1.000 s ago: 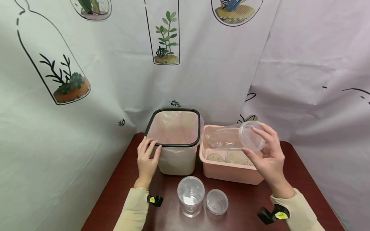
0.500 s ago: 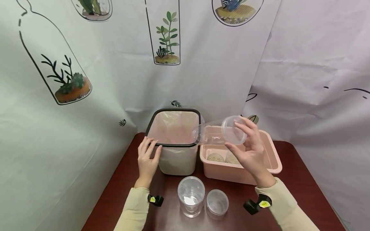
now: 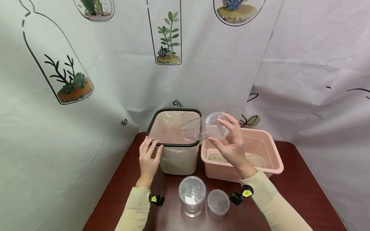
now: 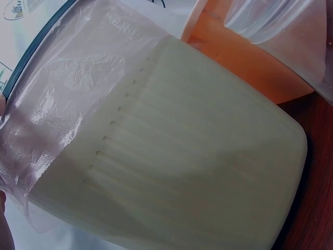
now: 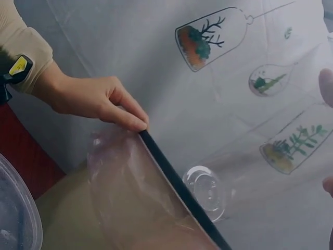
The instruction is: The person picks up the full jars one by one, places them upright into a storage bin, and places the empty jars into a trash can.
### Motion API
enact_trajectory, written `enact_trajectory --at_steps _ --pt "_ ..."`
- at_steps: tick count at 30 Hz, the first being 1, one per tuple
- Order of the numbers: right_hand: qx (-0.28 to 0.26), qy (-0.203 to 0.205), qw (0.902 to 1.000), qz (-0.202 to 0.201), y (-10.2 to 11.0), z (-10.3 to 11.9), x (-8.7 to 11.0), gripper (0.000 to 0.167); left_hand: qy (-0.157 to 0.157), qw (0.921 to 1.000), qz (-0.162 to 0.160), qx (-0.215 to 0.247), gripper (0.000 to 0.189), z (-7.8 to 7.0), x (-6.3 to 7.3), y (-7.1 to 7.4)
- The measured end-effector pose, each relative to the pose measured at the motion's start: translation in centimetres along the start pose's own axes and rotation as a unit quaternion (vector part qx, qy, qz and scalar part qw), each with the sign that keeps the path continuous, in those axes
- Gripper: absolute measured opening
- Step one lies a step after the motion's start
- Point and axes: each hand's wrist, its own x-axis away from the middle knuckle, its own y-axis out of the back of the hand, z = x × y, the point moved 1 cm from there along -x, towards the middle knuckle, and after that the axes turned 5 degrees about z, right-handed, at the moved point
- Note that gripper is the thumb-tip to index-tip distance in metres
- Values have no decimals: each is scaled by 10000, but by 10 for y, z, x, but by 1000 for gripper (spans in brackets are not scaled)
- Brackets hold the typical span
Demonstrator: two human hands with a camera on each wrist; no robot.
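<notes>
A clear plastic cup point(image 3: 193, 130) lies on its side in the air, its narrow base point(image 5: 204, 190) pointing left over the bin opening. My right hand point(image 3: 231, 142) grips its wide end between thumb and fingers. I see nothing inside the cup. The pale waste bin point(image 3: 179, 162) has a black rim and a thin translucent bag lining it, folded over the outside. My left hand point(image 3: 149, 162) holds the rim at the bin's near left corner, its thumb and fingers pinching the edge in the right wrist view.
A pink basin point(image 3: 271, 154) right of the bin holds round clear containers with pale grains point(image 3: 255, 161). Nearer me stand a tall clear cup point(image 3: 192, 195) and a short clear tub point(image 3: 218, 204) on the dark red table point(image 3: 115, 205). A printed cloth point(image 3: 216, 80) hangs behind.
My right hand has carried the cup leftward from over the pink basin to the bin, uncovering more of the basin. My left hand stays on the rim.
</notes>
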Motion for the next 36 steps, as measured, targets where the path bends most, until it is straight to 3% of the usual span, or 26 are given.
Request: enact_trajectory --at_steps 6,11,17,23,27,36 --pt "323 -296 9981 422 -11 -12 2 53 4 10000 6 -5 27 1 2 -1" --pt "433 -822 9941 564 -23 -24 5 59 38 10000 -13 -6 27 2 2 0" --pt "597 -988 9908 707 -38 -60 21 61 21 10000 -8 0 28 1 2 1" --pt "1143 -1310 9797 1001 -48 -77 29 56 4 10000 -45 11 28 0 2 1" --pt "1500 -1314 9715 1282 -54 -81 32 53 11 10000 -33 17 29 -1 1 0" --pt "1564 -1188 9653 1722 -61 -83 34 46 26 10000 -25 36 30 -3 1 0"
